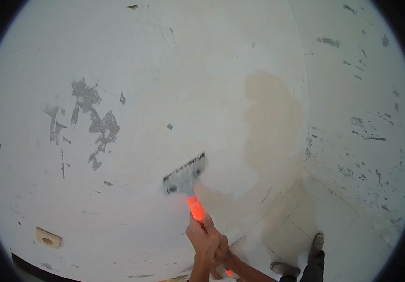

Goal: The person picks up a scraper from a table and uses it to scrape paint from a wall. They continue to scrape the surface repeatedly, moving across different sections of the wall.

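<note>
A wide scraper with a grey metal head and an orange handle lies against the white wall, its dark-edged blade tilted up to the right. My left hand is wrapped round the handle below the head. Just behind it, lower and to the right, my right hand is closed on the same handle, partly hidden by the left. The orange end of the handle shows beneath my right wrist.
Grey patches mark the wall at left, and a beige socket sits low on it. A second wall meets it at right. Two shoes stand on the tiled floor at lower right.
</note>
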The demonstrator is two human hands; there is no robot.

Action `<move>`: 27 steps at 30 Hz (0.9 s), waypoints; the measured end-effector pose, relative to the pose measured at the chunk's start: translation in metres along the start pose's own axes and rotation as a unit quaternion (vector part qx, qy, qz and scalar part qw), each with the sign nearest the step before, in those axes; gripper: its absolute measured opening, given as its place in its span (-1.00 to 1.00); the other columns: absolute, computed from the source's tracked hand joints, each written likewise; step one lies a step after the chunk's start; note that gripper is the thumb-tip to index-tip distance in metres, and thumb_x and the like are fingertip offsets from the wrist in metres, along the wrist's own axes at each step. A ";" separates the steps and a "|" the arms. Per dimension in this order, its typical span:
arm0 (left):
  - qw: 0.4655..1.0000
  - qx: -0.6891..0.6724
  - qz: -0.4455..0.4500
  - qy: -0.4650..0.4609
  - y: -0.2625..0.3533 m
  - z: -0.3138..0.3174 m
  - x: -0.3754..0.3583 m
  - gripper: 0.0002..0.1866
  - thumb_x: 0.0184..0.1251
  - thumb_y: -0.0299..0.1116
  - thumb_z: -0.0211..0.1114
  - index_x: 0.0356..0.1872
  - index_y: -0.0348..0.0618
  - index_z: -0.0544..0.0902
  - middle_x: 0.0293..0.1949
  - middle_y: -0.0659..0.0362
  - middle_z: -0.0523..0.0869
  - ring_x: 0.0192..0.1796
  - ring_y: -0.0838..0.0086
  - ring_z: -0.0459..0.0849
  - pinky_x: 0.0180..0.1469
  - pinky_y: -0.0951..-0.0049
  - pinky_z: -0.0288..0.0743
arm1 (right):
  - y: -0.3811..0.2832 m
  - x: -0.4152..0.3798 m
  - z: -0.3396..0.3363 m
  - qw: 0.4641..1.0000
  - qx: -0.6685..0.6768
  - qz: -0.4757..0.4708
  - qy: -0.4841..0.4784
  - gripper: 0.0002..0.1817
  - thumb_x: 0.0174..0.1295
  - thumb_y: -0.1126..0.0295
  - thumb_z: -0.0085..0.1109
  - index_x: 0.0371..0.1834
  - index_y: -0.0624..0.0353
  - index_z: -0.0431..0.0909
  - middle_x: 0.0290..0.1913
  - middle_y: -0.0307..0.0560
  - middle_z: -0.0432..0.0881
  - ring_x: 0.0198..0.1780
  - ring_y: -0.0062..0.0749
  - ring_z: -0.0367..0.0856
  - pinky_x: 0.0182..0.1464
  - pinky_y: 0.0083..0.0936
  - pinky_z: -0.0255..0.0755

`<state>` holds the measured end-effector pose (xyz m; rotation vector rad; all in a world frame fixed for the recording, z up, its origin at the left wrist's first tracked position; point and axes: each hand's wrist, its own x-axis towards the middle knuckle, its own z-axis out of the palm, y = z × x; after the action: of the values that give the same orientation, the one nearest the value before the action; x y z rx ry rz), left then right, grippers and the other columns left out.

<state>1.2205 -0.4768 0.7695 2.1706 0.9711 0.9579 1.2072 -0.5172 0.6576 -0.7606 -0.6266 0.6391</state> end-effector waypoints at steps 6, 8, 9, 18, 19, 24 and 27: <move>1.000 0.004 -0.025 -0.004 -0.012 -0.002 -0.009 -0.70 0.51 -0.22 0.13 -0.09 -0.32 0.53 -0.62 0.13 0.51 -0.63 0.43 0.44 -0.51 0.35 0.34 | -0.008 -0.009 0.010 1.000 0.001 -0.007 0.010 -0.39 0.50 0.36 -0.02 0.55 0.37 0.15 0.32 0.15 0.55 0.34 -0.28 0.52 0.37 -0.39 0.34; 0.999 -0.012 -0.030 -0.001 -0.016 0.001 -0.015 -0.71 0.51 -0.23 0.14 -0.08 -0.33 0.53 -0.63 0.14 0.51 -0.63 0.43 0.44 -0.52 0.36 0.34 | -0.011 -0.008 0.004 1.000 0.004 0.006 0.011 -0.39 0.50 0.36 -0.03 0.54 0.38 0.15 0.31 0.16 0.56 0.33 -0.28 0.53 0.36 -0.39 0.34; 0.999 -0.030 -0.035 0.002 -0.008 0.003 -0.012 -0.71 0.51 -0.24 0.14 -0.07 -0.33 0.53 -0.63 0.16 0.51 -0.63 0.44 0.43 -0.52 0.36 0.33 | -0.007 -0.005 0.001 1.000 -0.018 -0.010 0.011 -0.39 0.50 0.36 -0.03 0.54 0.39 0.15 0.30 0.17 0.57 0.32 -0.27 0.54 0.36 -0.39 0.34; 0.997 -0.070 -0.042 -0.009 0.002 0.008 -0.014 -0.73 0.59 -0.26 0.07 -0.31 -0.25 0.46 -0.58 0.28 0.47 -0.56 0.65 0.39 -0.50 0.54 0.29 | 0.011 -0.013 -0.009 0.999 -0.050 -0.009 0.009 -0.43 0.51 0.38 -0.13 0.54 0.37 0.17 0.29 0.19 0.58 0.32 -0.22 0.56 0.32 -0.37 0.38; 0.996 -0.074 -0.041 -0.009 0.006 0.009 -0.008 -0.73 0.59 -0.26 0.07 -0.31 -0.25 0.46 -0.58 0.28 0.47 -0.56 0.65 0.39 -0.50 0.54 0.29 | 0.012 -0.011 -0.012 0.998 -0.059 -0.013 0.015 -0.44 0.51 0.38 -0.15 0.54 0.35 0.17 0.28 0.19 0.59 0.31 -0.21 0.57 0.30 -0.37 0.39; 0.998 -0.065 -0.015 -0.007 -0.001 0.014 0.005 -0.73 0.52 -0.24 0.14 -0.14 -0.30 0.52 -0.60 0.18 0.51 -0.59 0.50 0.44 -0.51 0.38 0.33 | 0.005 0.009 -0.020 0.997 -0.073 -0.001 -0.008 -0.41 0.51 0.34 -0.15 0.55 0.35 0.15 0.21 0.21 0.64 0.25 -0.18 0.63 0.27 -0.36 0.43; 0.999 -0.046 -0.009 -0.002 -0.012 0.016 -0.006 -0.73 0.52 -0.25 0.14 -0.12 -0.32 0.52 -0.60 0.18 0.50 -0.59 0.51 0.43 -0.52 0.39 0.33 | 0.009 -0.002 -0.020 0.997 -0.071 -0.016 0.003 -0.40 0.51 0.31 -0.14 0.55 0.35 0.14 0.18 0.22 0.66 0.23 -0.17 0.65 0.25 -0.37 0.44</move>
<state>1.2256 -0.4785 0.7493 2.0840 0.9256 0.9692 1.2175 -0.5220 0.6386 -0.8834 -0.6821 0.5661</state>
